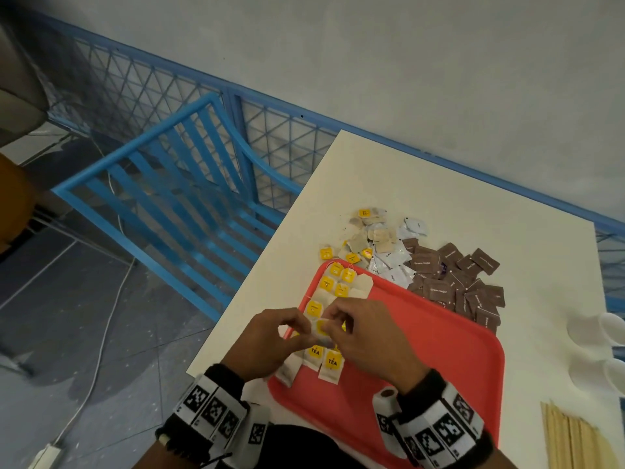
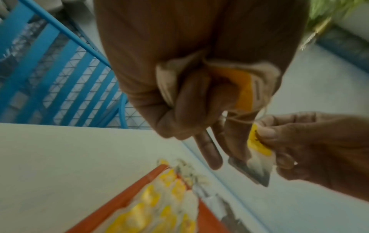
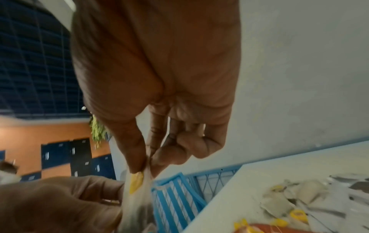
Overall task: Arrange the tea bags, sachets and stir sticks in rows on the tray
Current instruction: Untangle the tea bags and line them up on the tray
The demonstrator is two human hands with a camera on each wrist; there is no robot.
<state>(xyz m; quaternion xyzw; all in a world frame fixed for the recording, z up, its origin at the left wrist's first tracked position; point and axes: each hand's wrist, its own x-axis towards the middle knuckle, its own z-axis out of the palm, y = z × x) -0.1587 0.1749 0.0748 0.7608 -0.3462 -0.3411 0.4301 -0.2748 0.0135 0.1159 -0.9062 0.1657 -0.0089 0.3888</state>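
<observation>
Both hands — left hand (image 1: 270, 336) and right hand (image 1: 363, 336) — pinch one tea bag (image 1: 323, 330) (yellow tag) above the red tray (image 1: 439, 350).

Yellow-tagged tea bags (image 1: 326, 296) rowed on red tray (image 1: 439, 333) left edge.

The rectangular white worktop (image 1: 473, 204) carries a red plastic tray (image 1: 439, 350) at its near edge. Beyond the tray lie loose yellow-tagged tea bags (image 1: 358, 245), white sachets (image 1: 392, 262) and brown sugar sachets (image 1: 456, 282). Wooden stir sticks (image 1: 571, 438) and white cups (image 1: 595, 350) occupy the right side.
</observation>
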